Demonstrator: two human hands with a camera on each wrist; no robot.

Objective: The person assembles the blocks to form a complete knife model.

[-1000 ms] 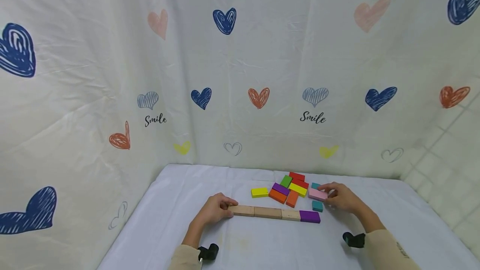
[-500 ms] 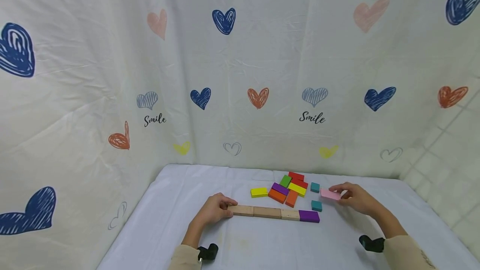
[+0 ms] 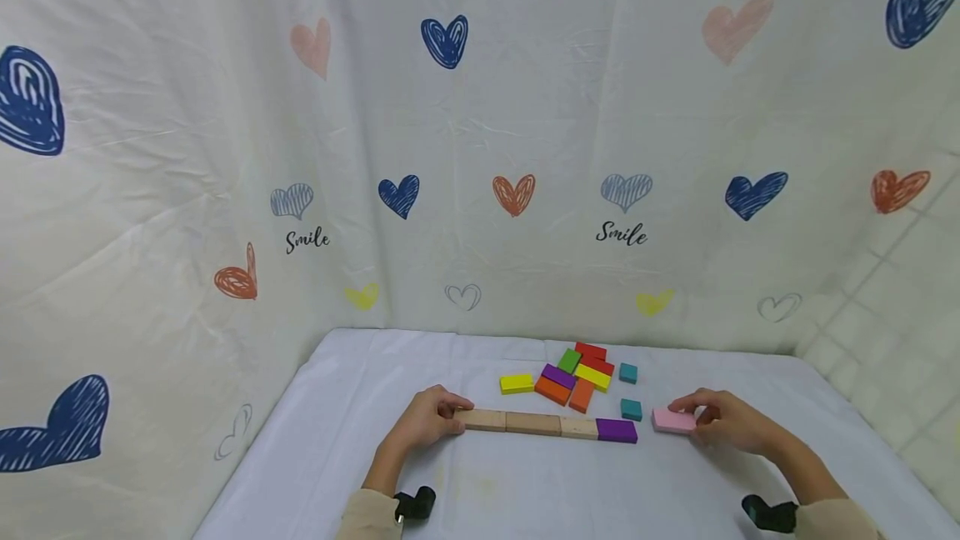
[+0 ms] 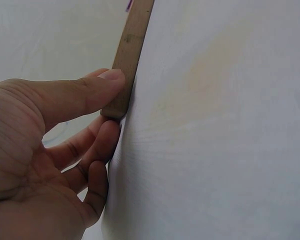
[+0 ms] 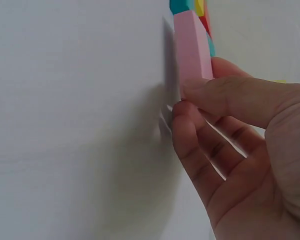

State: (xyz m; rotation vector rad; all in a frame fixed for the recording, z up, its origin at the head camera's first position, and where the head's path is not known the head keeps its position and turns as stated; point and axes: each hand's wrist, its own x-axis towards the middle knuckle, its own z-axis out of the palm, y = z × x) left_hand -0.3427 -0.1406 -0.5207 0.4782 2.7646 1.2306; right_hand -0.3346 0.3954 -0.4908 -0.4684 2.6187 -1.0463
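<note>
Heart-printed white curtain (image 3: 555, 123) behind white-covered table (image 3: 315, 457)

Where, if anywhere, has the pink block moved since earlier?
Yes: the pink block moved right and down in the head view, judged against the row-end purple block.

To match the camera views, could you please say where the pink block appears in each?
Head: the pink block is lower right, held by the right hand.
Left wrist: not in it.
Right wrist: upper part, right of centre.
Landmark in all three: white tablecloth.
</note>
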